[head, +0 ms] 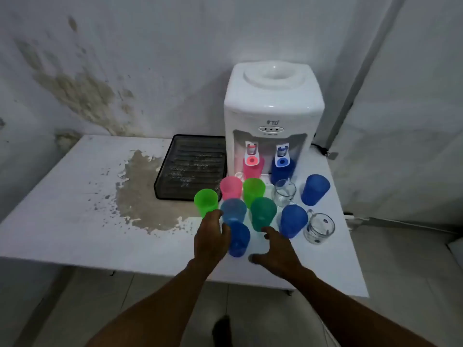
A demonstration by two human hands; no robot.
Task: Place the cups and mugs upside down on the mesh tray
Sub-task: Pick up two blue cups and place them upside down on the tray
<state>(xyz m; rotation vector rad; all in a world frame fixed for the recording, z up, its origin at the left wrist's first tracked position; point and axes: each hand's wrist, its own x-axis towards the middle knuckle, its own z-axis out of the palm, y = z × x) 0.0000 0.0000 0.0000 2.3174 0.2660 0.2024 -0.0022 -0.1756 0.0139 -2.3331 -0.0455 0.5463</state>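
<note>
Several plastic cups stand upright in a cluster on the white table (75,196): a light green cup (206,205), a pink cup (231,187), a green cup (253,191), a pale blue cup (234,211), a teal cup (263,213) and blue cups (239,239), (293,220), (315,189). Two clear glass mugs (284,192), (319,227) stand among them. The black mesh tray (193,166) lies behind, with nothing on it. My left hand (211,236) reaches between the light green cup and the near blue cup, touching both. My right hand (275,249) hovers open by the teal cup.
A white water dispenser (273,116) stands right of the tray, with a pink cup (253,167) and a blue cup (283,171) under its taps. The tabletop has a peeled patch (142,196) left of the cups. Walls close in behind and right.
</note>
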